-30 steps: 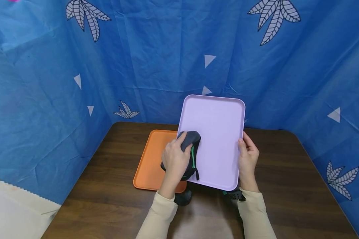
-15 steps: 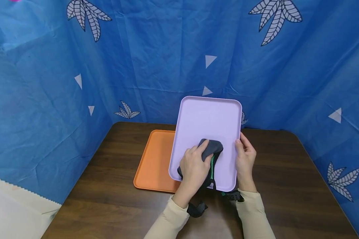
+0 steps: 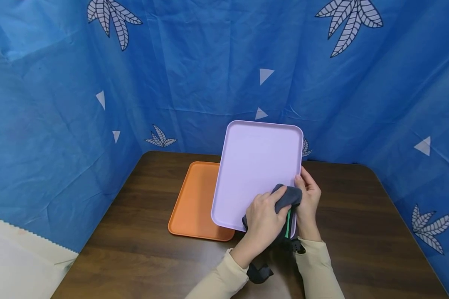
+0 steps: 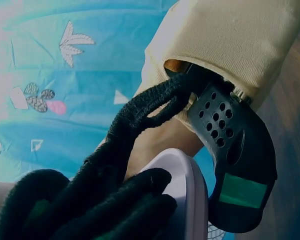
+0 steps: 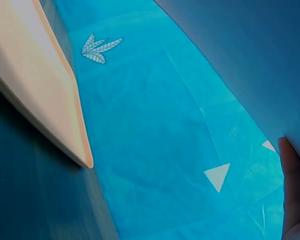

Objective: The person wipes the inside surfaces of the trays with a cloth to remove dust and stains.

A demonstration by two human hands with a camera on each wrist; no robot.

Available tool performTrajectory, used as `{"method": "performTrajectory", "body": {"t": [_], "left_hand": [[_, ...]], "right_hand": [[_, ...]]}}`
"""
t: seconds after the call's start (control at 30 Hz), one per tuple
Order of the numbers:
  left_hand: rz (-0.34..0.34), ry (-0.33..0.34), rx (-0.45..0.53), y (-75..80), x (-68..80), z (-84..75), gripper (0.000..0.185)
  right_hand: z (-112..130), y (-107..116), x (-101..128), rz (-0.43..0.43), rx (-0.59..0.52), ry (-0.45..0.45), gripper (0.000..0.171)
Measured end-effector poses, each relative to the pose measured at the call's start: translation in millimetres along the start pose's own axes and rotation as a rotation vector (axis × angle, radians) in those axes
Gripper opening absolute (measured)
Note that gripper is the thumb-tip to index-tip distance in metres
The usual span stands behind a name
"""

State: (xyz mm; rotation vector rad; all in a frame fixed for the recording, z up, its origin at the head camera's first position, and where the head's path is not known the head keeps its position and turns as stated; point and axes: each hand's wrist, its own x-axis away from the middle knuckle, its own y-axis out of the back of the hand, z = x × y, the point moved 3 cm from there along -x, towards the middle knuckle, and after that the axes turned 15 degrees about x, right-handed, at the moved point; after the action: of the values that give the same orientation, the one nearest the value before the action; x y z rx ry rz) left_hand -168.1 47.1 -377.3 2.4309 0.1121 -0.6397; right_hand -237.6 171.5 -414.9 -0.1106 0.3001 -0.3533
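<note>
My right hand (image 3: 308,203) grips a rectangular lilac tray (image 3: 256,162) by its right rim, thumb over the front face. The tray is raised and tilted up toward the head view. My left hand (image 3: 263,216) pinches a dark grey and black cloth (image 3: 289,197) with a green strip against the tray's lower right corner, beside the right thumb. In the left wrist view, black knitted folds and a loop of the cloth (image 4: 140,112) hang in front of the tray's edge (image 4: 195,200). A right-hand finger (image 5: 291,185) lies along the underside of the tray (image 5: 255,55) in the right wrist view.
An orange tray (image 3: 196,203) lies on the brown wooden table (image 3: 134,245), partly hidden behind the lilac one. Blue patterned curtains (image 3: 194,74) stand around the back and sides. A black device (image 4: 230,140) sits on the right wrist, a black strap (image 3: 260,274) at the left.
My left hand has slid the cloth rightward across the lilac tray, from its left edge to the lower right corner. The right hand keeps its grip; the tray shifted slightly left early on.
</note>
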Motion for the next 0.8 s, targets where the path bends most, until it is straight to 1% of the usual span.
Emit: {"method": "performTrajectory", "body": {"t": [0.4, 0.6, 0.8], "left_hand": [[0.009, 0.029, -0.020, 5.2, 0.1, 4.1, 0.041], [0.015, 0.034, -0.042, 9.0, -0.1, 6.0, 0.042], [-0.016, 0.031, -0.053, 16.2, 0.8, 9.4, 0.042]], "right_hand": [[-2, 0, 0, 0.003, 0.038, -0.010, 0.035], [-2, 1, 1, 0.003, 0.061, 0.006, 0.035], [-2, 3, -1, -0.033, 0.076, 0.026, 0.035]]}}
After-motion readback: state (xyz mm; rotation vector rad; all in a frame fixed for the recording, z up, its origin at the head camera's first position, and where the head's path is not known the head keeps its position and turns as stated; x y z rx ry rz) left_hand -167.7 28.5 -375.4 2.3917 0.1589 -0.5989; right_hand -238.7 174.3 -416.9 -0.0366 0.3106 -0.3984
